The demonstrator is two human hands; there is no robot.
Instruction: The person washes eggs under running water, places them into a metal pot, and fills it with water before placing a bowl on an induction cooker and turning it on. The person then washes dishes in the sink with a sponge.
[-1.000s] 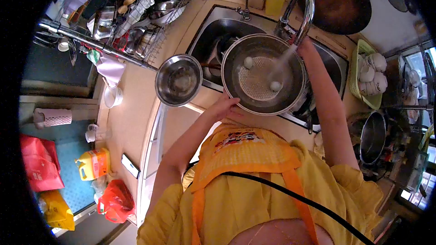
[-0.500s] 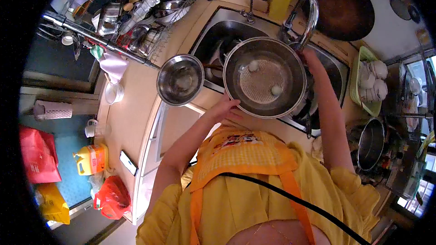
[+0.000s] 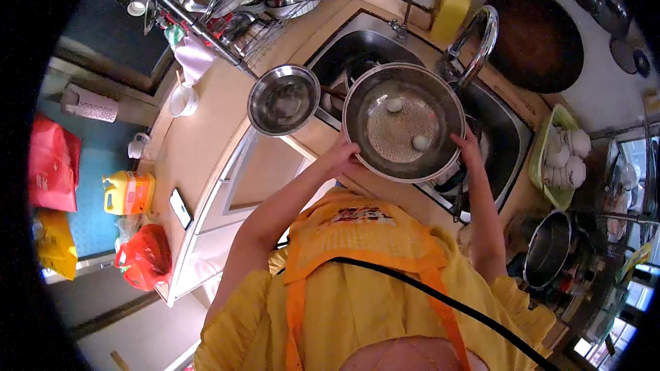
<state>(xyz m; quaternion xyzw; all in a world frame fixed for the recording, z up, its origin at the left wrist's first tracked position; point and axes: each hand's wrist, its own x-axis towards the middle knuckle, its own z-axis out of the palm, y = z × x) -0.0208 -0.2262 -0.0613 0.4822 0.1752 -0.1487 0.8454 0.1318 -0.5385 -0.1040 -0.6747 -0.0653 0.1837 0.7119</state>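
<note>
A wide round metal pot (image 3: pixel 359 137) is held over the front of the sink, with some clear water in it. Two white, egg-like objects (image 3: pixel 421 142) lie on its patterned bottom. My left hand (image 3: pixel 342 156) grips the pot's lower left rim, thumb over the edge. On the opposite side my right hand (image 3: pixel 469 150) closes on the right rim; its fingers under the pot are hidden. A shiny steel bowl (image 3: pixel 258 106) with a little liquid sits left of the pot at the counter edge. Behind the pot, the curved faucet (image 3: pixel 493 34) rises.
The double sink (image 3: pixel 520 134) holds dark cookware under the pot. A large dark wok (image 3: pixel 536 41) leans on the wall beside a yellow bottle (image 3: pixel 450 12). A green basket of white bowls (image 3: pixel 560 196) stands right. A wire dish rack (image 3: pixel 275 38) is at upper left; a phone (image 3: pixel 181 207) lies on the counter.
My right hand has come down from beside the faucet to the pot's right rim. The left hand still grips the pot. The whole view has shifted and turned slightly.
</note>
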